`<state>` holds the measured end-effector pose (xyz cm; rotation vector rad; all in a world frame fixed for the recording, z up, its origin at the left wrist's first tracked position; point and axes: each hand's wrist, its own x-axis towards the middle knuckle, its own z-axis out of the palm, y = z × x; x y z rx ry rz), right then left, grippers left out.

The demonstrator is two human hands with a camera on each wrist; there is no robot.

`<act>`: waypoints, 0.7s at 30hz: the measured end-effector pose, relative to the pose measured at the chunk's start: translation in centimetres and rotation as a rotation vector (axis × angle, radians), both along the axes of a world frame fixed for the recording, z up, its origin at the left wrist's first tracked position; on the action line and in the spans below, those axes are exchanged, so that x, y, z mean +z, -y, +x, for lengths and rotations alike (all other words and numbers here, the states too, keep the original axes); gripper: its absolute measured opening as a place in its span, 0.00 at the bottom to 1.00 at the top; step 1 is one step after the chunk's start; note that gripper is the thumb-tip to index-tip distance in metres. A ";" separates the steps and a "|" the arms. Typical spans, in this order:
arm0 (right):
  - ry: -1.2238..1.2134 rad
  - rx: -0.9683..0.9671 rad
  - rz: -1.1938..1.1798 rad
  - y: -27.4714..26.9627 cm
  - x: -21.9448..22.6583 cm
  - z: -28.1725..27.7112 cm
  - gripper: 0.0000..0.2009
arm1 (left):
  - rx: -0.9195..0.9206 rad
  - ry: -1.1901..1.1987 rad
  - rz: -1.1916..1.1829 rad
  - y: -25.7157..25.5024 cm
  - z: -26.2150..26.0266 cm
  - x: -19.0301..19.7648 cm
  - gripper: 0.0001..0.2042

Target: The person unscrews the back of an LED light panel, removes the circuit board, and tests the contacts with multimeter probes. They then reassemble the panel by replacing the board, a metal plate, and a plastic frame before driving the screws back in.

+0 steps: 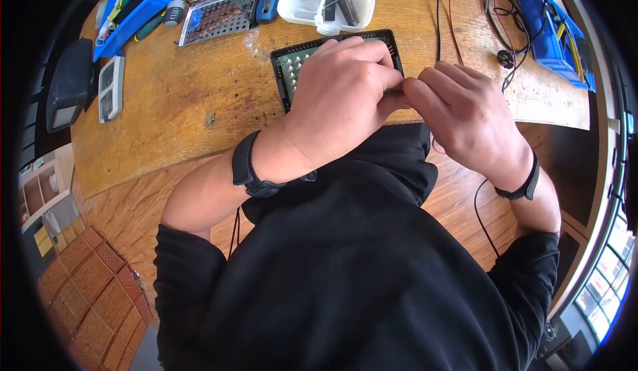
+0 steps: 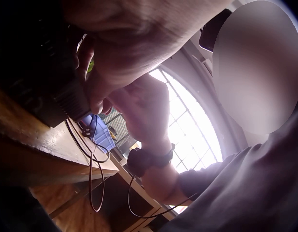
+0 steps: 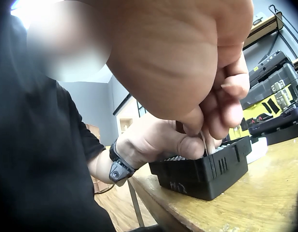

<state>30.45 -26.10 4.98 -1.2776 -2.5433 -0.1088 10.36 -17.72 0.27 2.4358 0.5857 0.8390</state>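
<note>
Left hand (image 1: pixel 342 95) arches over the black box (image 3: pixel 221 180), grip unclear, while right hand (image 1: pixel 465 115) pinches a thin piece (image 3: pixel 205 144) at its edge.

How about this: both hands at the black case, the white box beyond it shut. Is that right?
Not quite: the white box is open, with dark pieces inside, as the head view shows. The left hand and right hand are at the black case.

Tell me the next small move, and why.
I'd nudge the thin strip gently with the right hand, the left hand steadying: both hands' fingertips crowd around it at the rim of the black plastic case.
</note>
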 end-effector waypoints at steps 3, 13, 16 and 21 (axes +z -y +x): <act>0.030 -0.022 0.018 0.0 -0.3 0.1 0.07 | 0.008 0.012 0.007 0.1 0.0 -0.1 0.09; -0.027 -0.086 0.029 -0.1 -1.4 -0.1 0.09 | 0.004 0.019 0.017 0.1 -0.1 0.0 0.11; -0.074 -0.132 0.015 -0.1 -1.1 -0.3 0.12 | 0.011 0.022 0.007 0.2 0.0 0.0 0.10; -0.116 -0.165 0.025 0.0 -1.4 -0.4 0.14 | 0.009 0.003 -0.009 0.1 0.0 0.1 0.11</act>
